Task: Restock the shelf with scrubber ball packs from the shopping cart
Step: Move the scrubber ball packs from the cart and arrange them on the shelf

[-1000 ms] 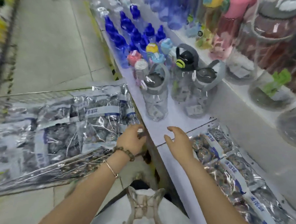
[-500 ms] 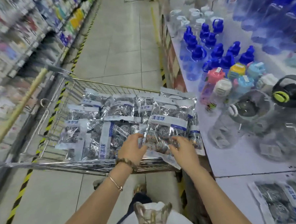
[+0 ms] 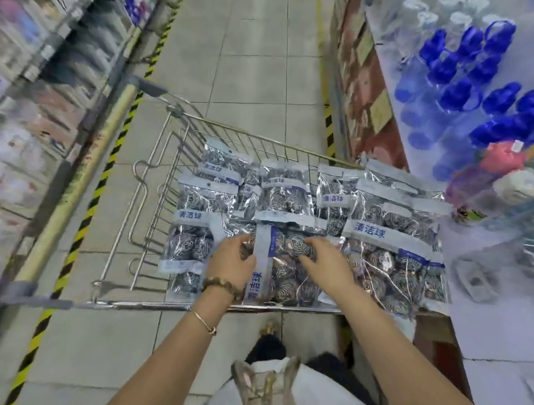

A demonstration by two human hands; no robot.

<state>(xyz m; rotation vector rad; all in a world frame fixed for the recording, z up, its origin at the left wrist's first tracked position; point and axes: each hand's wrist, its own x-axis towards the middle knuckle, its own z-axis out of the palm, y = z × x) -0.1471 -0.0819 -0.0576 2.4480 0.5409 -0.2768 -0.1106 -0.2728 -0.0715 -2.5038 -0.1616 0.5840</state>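
Scrubber ball pack [image 3: 291, 249] lay sideways btwn yr hands: left hand [image 3: 232, 264] w/ fingers [image 3: 242, 241] curled on its edge, right hand [image 3: 326, 262] flat-ish on top, grip unclear.

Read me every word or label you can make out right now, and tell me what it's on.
"清洁球", blue on a white band: right pack.
"清洁球": back pack.
"清洁球": left pack.
"清洁球", turned sideways: near pack.
Too small or blurred to read: the small print on the packs, the far pack, the bottles, the left shelves.
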